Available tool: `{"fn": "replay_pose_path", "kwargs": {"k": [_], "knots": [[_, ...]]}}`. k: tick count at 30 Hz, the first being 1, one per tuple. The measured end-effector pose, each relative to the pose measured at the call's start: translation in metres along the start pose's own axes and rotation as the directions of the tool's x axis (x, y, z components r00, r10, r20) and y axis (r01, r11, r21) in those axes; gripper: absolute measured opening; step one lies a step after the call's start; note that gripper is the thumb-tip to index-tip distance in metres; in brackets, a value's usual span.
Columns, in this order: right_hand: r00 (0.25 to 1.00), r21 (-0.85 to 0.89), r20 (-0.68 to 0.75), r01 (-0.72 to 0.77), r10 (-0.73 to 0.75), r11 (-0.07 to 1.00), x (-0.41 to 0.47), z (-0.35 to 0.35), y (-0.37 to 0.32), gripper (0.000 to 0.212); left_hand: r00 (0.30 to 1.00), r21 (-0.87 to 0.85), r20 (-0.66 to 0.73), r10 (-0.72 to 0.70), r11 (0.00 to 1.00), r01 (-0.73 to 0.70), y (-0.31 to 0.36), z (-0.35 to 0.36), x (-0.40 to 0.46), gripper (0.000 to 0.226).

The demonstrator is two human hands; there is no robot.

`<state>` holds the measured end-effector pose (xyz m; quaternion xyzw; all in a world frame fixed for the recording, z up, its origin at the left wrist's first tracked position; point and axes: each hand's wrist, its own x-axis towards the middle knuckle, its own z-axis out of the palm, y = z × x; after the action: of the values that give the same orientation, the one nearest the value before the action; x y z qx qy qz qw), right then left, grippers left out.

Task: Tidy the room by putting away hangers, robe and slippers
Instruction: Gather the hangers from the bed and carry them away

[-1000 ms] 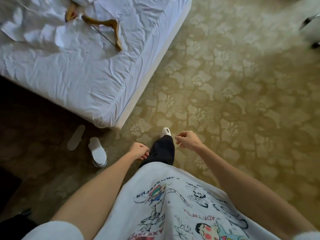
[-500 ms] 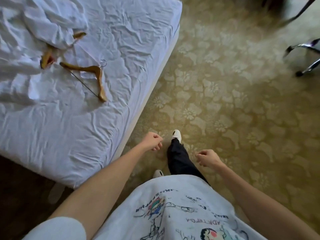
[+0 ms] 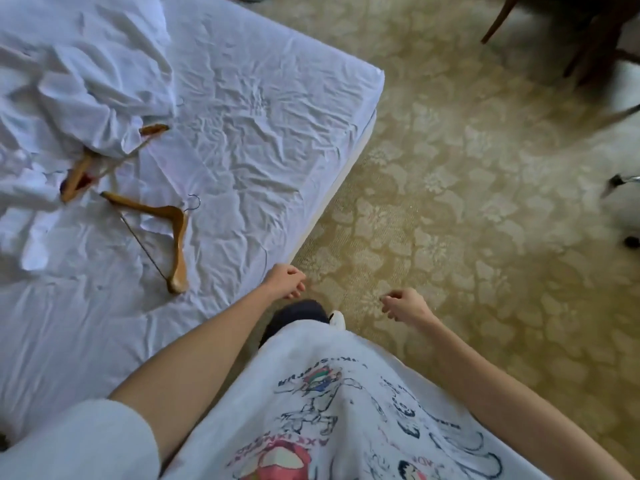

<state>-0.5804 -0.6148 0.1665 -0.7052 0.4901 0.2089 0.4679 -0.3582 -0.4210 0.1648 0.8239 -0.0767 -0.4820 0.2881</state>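
A wooden hanger (image 3: 173, 233) with a metal hook lies flat on the white bed (image 3: 270, 133). A second wooden hanger (image 3: 81, 173) lies to its upper left, partly buried under a crumpled white robe (image 3: 97, 74). My left hand (image 3: 284, 280) hangs over the bed's near edge with loosely curled fingers and holds nothing. My right hand (image 3: 403, 304) hovers over the carpet, fingers loosely curled, also empty. The slippers are out of view.
Patterned beige carpet (image 3: 485, 202) spreads to the right of the bed. Dark wooden chair legs (image 3: 588, 39) stand at the top right, and a chrome leg with a black foot (image 3: 623, 181) shows at the right edge. My foot (image 3: 337, 318) peeks out below my shirt.
I have walked forward along the bed. The hangers and robe have come closer and lower in view, the slippers have dropped out of sight, and both hands stay empty.
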Motion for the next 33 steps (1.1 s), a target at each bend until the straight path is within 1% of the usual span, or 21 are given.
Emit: {"fn": "replay_pose_path", "kwargs": {"k": [4,8,11,14,15,17,19,23,26,29,33], "knots": [[0.982,-0.096,0.101,0.168,-0.158,0.981,0.057,-0.021,-0.104,0.017,0.991,-0.118,-0.06,-0.117,0.987,0.109,0.007,-0.03,0.032,0.02],[0.927,-0.187,0.234,0.339,-0.294,0.922,0.107,-0.026,-0.207,0.015,0.963,-0.28,-0.122,-0.242,0.939,0.2,0.004,-0.057,0.062,0.022],[0.882,-0.227,0.333,0.418,-0.333,0.88,0.154,-0.024,-0.274,0.015,0.926,-0.429,-0.157,-0.345,0.868,0.251,0.009,-0.079,0.091,0.024],[0.851,-0.273,0.386,0.474,-0.356,0.837,0.203,-0.029,-0.336,0.016,0.883,-0.564,-0.139,-0.449,0.768,0.302,0.021,-0.103,0.126,0.021],[0.839,-0.293,0.414,0.489,-0.352,0.821,0.217,-0.033,-0.355,0.016,0.868,-0.598,-0.142,-0.477,0.74,0.309,0.028,-0.111,0.136,0.02],[0.823,-0.341,0.465,0.506,-0.326,0.792,0.244,-0.043,-0.386,0.015,0.84,-0.628,-0.177,-0.513,0.716,0.304,0.045,-0.125,0.151,0.019],[0.817,-0.39,0.482,0.522,-0.315,0.759,0.274,-0.054,-0.413,0.014,0.828,-0.667,-0.201,-0.524,0.692,0.276,0.066,-0.139,0.165,0.02],[0.826,-0.499,0.497,0.522,-0.265,0.691,0.333,-0.079,-0.451,0.017,0.822,-0.765,-0.204,-0.532,0.611,0.205,0.097,-0.162,0.19,0.017],[0.831,-0.59,0.524,0.513,-0.187,0.623,0.37,-0.088,-0.472,0.015,0.79,-0.813,-0.199,-0.579,0.548,0.196,0.111,-0.173,0.207,0.018],[0.806,-0.647,0.584,0.537,-0.102,0.541,0.403,-0.078,-0.5,0.016,0.746,-0.869,-0.173,-0.643,0.456,0.191,0.117,-0.182,0.226,0.017],[0.733,-0.631,0.675,0.631,-0.08,0.452,0.432,-0.033,-0.555,0.013,0.663,-0.94,-0.177,-0.728,0.324,0.104,0.116,-0.207,0.251,0.016]]}}
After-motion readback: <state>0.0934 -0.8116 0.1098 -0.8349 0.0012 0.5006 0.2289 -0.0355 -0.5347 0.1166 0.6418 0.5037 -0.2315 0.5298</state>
